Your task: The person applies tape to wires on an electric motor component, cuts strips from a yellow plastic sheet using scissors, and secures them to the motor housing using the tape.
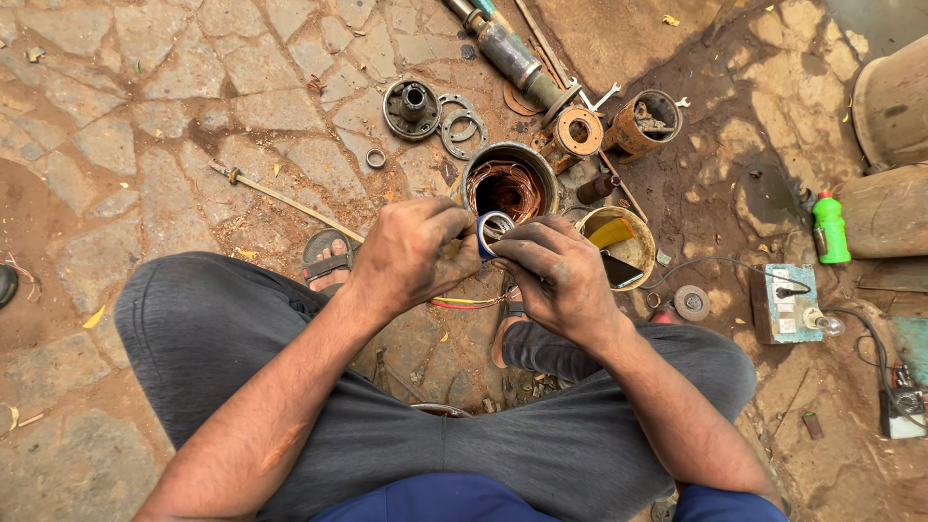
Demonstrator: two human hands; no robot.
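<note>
Both hands raised over the lap; left hand (414, 253) and right hand (554, 275) closed together on blue tape roll (493, 232); motor casing (508, 186) just beyond, copper windings exposed, standing on stone floor (145, 116); removed rings (462, 126) lying apart; no tape visible on windings.

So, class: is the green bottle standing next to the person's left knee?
No, the green bottle stands far off on the right side by the logs.

Scattered over cracked stone paving (145, 116): a round metal cover (412, 107) beside flat ring gaskets (462, 126), a rusty pipe (512, 56), a green bottle (829, 228) at right, a switch box (787, 304) with cable, a thin rod (285, 200).
</note>
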